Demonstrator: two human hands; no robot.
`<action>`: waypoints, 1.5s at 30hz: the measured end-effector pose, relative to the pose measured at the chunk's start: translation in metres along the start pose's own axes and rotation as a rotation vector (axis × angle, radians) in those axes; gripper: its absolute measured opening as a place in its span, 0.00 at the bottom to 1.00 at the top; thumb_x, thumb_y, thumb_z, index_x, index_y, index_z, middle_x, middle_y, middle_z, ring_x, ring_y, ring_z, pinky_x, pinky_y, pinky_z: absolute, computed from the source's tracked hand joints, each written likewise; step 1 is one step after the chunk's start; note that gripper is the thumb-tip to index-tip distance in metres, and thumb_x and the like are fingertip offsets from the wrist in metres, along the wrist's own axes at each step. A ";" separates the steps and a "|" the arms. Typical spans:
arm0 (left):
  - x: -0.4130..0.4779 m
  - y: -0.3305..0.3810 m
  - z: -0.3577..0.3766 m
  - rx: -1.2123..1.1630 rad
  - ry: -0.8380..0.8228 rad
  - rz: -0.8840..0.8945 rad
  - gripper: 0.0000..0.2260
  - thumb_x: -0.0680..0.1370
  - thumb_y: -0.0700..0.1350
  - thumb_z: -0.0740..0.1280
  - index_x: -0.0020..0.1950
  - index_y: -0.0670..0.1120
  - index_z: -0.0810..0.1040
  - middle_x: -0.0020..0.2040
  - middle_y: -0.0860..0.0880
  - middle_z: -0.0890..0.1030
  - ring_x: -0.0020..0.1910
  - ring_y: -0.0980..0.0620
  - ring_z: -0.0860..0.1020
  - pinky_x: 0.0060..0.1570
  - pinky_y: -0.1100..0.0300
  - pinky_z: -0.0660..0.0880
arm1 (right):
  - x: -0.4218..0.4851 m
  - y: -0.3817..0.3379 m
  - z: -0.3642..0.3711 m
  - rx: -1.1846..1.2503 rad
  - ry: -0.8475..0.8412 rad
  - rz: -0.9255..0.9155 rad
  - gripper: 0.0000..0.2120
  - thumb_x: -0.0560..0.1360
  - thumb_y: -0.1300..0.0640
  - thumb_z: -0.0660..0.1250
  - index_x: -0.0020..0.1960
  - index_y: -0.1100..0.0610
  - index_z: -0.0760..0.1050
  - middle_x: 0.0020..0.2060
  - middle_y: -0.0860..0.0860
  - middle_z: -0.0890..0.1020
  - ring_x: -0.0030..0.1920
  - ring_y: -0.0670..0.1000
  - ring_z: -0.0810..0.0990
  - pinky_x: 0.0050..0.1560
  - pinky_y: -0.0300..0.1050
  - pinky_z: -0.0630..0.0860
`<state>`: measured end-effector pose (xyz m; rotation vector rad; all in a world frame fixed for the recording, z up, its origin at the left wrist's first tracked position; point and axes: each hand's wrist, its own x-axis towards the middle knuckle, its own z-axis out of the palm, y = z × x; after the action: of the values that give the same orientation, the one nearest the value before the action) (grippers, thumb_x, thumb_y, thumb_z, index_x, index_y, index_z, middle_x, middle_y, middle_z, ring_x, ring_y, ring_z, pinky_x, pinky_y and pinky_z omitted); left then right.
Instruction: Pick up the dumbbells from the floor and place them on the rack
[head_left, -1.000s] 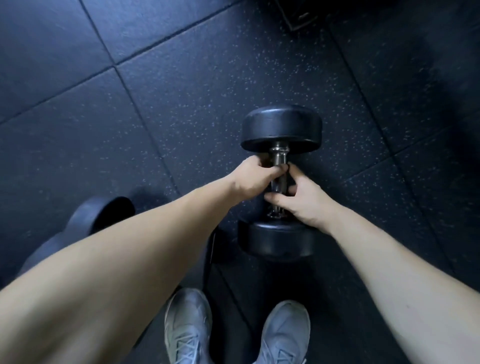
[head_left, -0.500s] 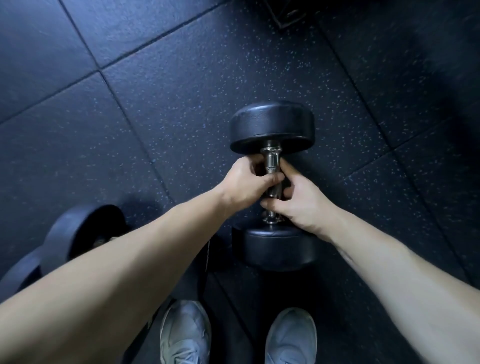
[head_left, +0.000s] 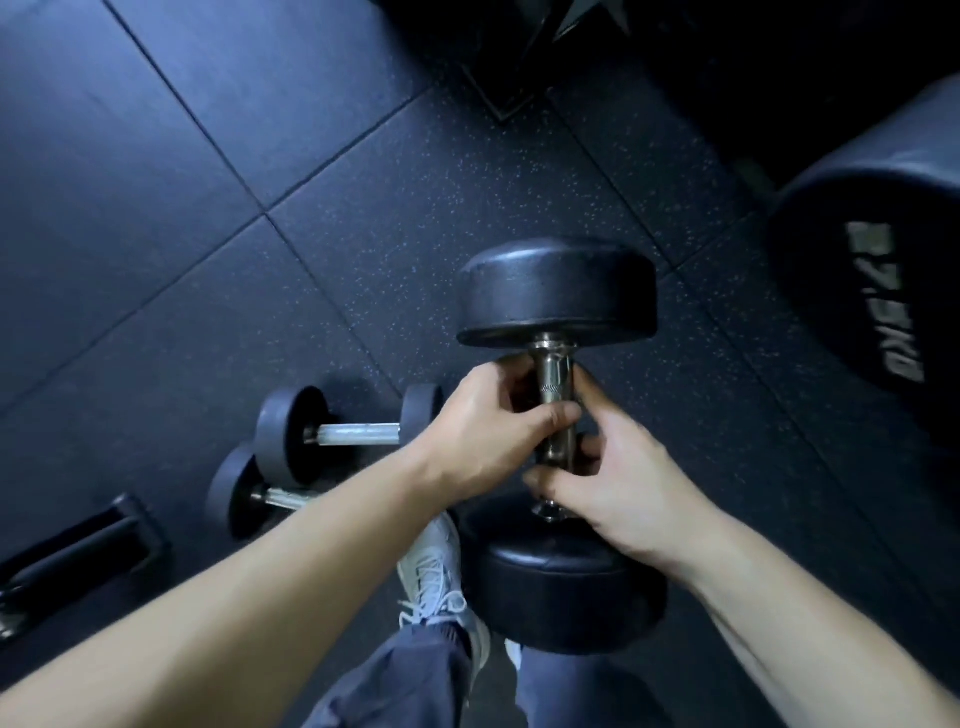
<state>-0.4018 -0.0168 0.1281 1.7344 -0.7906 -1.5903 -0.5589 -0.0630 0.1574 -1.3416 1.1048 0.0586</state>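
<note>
We have both hands on the big dumbbell (head_left: 556, 291): left hand (head_left: 488, 421) curled round the far half of its steel handle (head_left: 555, 374), right hand (head_left: 618, 483) round the near half. Long axis points straight away from us, round black heads fore and aft. It looks clear of the floor (head_left: 156, 208), hard to say. A larger marked dumbbell (head_left: 872, 270) sits right, nearer the right hand.

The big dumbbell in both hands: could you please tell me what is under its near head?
Below the dumbbell's near head show a grey shoe and blue trouser legs. The head covers most of the other shoe and the floor beneath it.
</note>
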 end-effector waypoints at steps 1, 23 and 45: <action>-0.023 0.021 0.003 0.013 -0.011 -0.006 0.03 0.77 0.41 0.74 0.49 0.46 0.82 0.46 0.44 0.88 0.42 0.54 0.84 0.49 0.55 0.82 | -0.027 -0.018 -0.003 0.014 0.002 0.004 0.33 0.70 0.58 0.78 0.65 0.30 0.70 0.44 0.37 0.87 0.44 0.38 0.85 0.49 0.35 0.78; -0.373 0.381 0.215 0.463 -0.477 0.271 0.04 0.74 0.45 0.76 0.44 0.53 0.82 0.40 0.58 0.87 0.39 0.63 0.83 0.44 0.60 0.81 | -0.566 -0.197 -0.114 0.350 0.554 -0.034 0.30 0.74 0.59 0.77 0.69 0.36 0.71 0.58 0.37 0.85 0.59 0.36 0.82 0.63 0.35 0.75; -0.454 0.426 0.759 0.485 -0.754 0.360 0.04 0.73 0.44 0.75 0.42 0.53 0.83 0.40 0.54 0.88 0.42 0.58 0.86 0.48 0.53 0.84 | -0.913 0.069 -0.403 0.410 0.783 0.081 0.28 0.75 0.55 0.77 0.59 0.24 0.71 0.52 0.31 0.84 0.54 0.33 0.82 0.51 0.23 0.72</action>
<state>-1.1990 0.0354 0.6994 1.1316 -1.8608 -1.8916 -1.3224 0.1334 0.7737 -0.9497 1.7084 -0.6518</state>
